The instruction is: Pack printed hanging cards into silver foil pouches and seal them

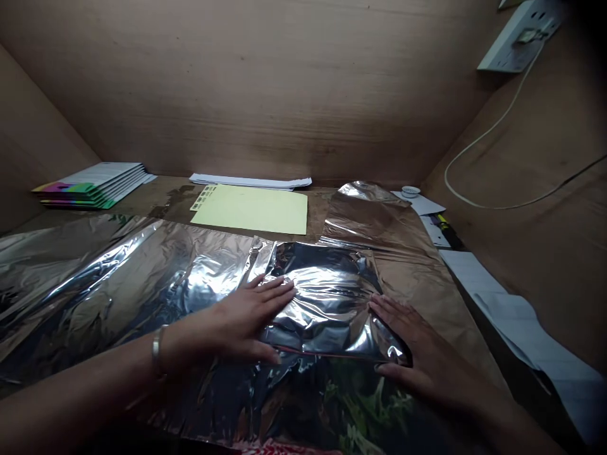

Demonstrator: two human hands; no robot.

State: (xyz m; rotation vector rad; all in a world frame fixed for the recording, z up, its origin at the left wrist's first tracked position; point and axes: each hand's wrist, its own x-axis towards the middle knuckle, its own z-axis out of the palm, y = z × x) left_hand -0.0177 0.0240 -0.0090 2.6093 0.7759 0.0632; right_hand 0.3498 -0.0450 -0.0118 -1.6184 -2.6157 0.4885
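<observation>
A folded silver foil sheet (327, 297) lies crumpled and shiny in front of me, between my hands. My left hand (246, 316) rests flat on its left side, fingers spread, with a metal bangle (156, 351) on the wrist. My right hand (417, 354) presses against its right edge, with the fingers and thumb spread around the corner. A wider, wrinkled foil sheet (104, 284) spreads out to the left under my left forearm. A further foil piece (370, 218) reflects brown at the back right.
A stack of booklets with colourful edges (90, 186) sits at the back left. A pale yellow sheet (251, 210) and white papers (251, 182) lie behind the foil. Wooden panels enclose the desk. Loose papers (521, 316) hang at the right, below a wall socket strip (516, 38) with a white cable.
</observation>
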